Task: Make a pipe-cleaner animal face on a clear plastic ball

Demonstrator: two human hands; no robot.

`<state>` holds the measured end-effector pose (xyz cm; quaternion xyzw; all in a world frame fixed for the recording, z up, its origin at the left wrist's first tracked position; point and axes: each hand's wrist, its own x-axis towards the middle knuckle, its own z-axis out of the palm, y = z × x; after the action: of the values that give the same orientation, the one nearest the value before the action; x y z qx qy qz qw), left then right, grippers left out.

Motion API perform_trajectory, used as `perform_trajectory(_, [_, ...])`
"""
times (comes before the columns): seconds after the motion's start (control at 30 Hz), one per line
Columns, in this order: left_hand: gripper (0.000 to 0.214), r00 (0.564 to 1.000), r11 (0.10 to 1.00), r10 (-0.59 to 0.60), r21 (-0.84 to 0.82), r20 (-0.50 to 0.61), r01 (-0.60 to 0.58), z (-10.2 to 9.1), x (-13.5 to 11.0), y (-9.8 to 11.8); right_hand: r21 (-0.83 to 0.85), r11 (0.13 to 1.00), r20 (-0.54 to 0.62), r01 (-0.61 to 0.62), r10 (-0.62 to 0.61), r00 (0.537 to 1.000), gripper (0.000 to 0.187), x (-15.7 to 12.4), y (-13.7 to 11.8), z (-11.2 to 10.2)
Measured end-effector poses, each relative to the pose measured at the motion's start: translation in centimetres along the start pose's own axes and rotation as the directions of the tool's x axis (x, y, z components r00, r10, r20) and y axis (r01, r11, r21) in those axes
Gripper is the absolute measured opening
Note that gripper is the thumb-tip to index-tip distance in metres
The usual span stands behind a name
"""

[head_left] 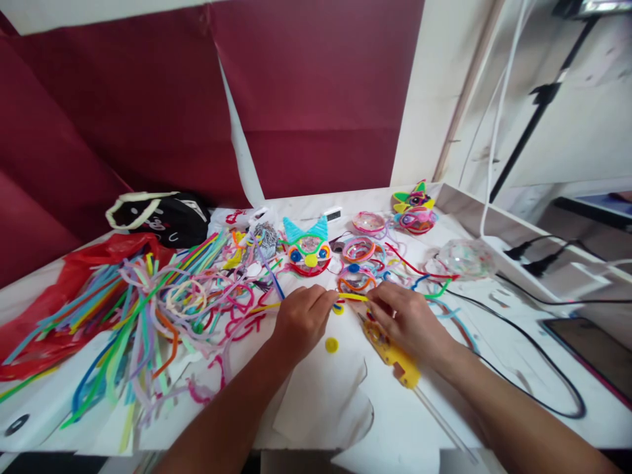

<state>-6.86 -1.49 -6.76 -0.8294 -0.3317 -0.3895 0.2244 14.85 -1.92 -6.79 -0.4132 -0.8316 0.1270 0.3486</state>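
Note:
A yellow pipe cleaner (353, 297) stretches between my hands. My left hand (305, 321) pinches one side of it, and the strand's tail sticks out to the left. At its other end, my right hand (405, 322) has thumb and fingers closed on it. Beneath the right hand lies a yellow hot glue gun (397, 359), partly covered by that hand. A yellow disc (331, 344) rests on the white paper (320, 395) below the pipe cleaner. Just beyond stands a cat-like face figure (307, 243) with blue ears, and beside it are ring-shaped pieces (359, 249) wound with pipe cleaners.
Loose pipe cleaners (143, 316) spread over the left side from a red plastic bag (42, 322). A black bag (172, 220) sits behind them. On the right are a clear plastic piece (467, 258), a black cable (538, 388), a phone (592, 352) and plugs (540, 265).

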Motion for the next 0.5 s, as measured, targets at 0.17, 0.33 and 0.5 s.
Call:
perform_trajectory(0.17, [0.01,1.0,1.0,0.006,-0.022,0.026,-0.006,0.0,0.1,0.1,-0.121,0.992,-0.001,0.021,-0.021,1.0,0.021,-0.1,-0.3,0.1])
perform_trajectory(0.33, [0.008,0.985,0.969,-0.158,-0.183,0.067,0.168,0.0,0.1,0.3,0.248,0.956,-0.15,-0.159,0.2,0.968,0.013,-0.2,-0.8,0.4])
perform_trajectory(0.5, [0.01,0.951,0.889,-0.279,-0.337,0.136,0.309,-0.1,0.4,0.8,0.631,0.705,-0.106,-0.324,0.491,0.864,0.018,0.1,-1.4,1.1])
